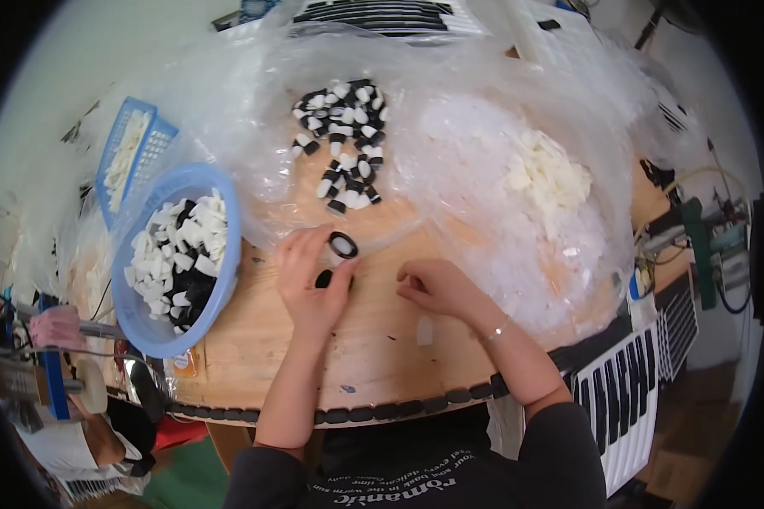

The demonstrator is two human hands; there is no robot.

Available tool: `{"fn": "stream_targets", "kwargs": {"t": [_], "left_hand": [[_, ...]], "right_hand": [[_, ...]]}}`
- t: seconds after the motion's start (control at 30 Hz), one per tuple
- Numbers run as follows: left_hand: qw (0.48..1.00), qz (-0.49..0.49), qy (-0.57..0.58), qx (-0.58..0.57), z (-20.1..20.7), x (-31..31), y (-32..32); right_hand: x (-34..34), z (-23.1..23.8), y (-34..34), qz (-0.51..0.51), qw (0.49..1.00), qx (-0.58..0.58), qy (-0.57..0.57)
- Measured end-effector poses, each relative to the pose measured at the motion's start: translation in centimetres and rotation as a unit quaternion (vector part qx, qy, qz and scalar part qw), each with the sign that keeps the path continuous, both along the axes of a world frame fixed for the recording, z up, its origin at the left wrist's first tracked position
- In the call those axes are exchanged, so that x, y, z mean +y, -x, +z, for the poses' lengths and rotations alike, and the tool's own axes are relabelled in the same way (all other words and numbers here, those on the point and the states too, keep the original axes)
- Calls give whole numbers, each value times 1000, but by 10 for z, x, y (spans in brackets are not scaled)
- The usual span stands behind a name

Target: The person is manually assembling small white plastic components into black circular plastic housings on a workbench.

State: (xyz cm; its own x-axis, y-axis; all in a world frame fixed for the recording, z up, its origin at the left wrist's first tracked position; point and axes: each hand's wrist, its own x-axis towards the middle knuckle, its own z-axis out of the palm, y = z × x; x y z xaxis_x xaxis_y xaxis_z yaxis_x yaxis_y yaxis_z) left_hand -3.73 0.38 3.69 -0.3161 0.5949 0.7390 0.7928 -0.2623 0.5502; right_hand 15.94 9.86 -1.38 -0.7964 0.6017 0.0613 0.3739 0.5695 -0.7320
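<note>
Between the fingers and thumb of my left hand (pixel 308 276) is a round black-rimmed cap (pixel 343 245) with a pale centre, its open end tilted up. A second black piece (pixel 323 278) shows beside the same hand's palm. My right hand (pixel 437 287) hovers over the table to the right, fingers curled in and thumb close to them; whether anything is inside them is hidden. Beyond the hands lies a heap of small black and white caps (pixel 339 114), partly on clear plastic sheeting. A small pale rectangular piece (pixel 425 331) lies on the wooden table (pixel 382 356) below my right hand.
At left stands a blue basin (pixel 234 242) of white and black pieces, with a blue basket (pixel 157 144) behind it. Clear plastic (pixel 475 127) covers the right side, holding a pile of white pieces (pixel 550 174). White racks with black strips (pixel 624 399) stand lower right.
</note>
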Motion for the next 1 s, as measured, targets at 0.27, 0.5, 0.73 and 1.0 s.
{"fn": "stream_targets", "kwargs": {"t": [0.27,0.5,0.73,1.0], "left_hand": [[999,-39,7,14,-6,-1,-9],[998,-61,-10,-17,-11,-1,-13],[996,-79,-32,-3,-12,2,-20],[994,-102,30,7,-27,1,-27]], "right_hand": [[5,28,-11,-13,996,64,66],[95,35,-34,-291,954,33,-69],[113,2,-5,-332,914,-199,-119],[36,43,-7,-207,958,141,140]]}}
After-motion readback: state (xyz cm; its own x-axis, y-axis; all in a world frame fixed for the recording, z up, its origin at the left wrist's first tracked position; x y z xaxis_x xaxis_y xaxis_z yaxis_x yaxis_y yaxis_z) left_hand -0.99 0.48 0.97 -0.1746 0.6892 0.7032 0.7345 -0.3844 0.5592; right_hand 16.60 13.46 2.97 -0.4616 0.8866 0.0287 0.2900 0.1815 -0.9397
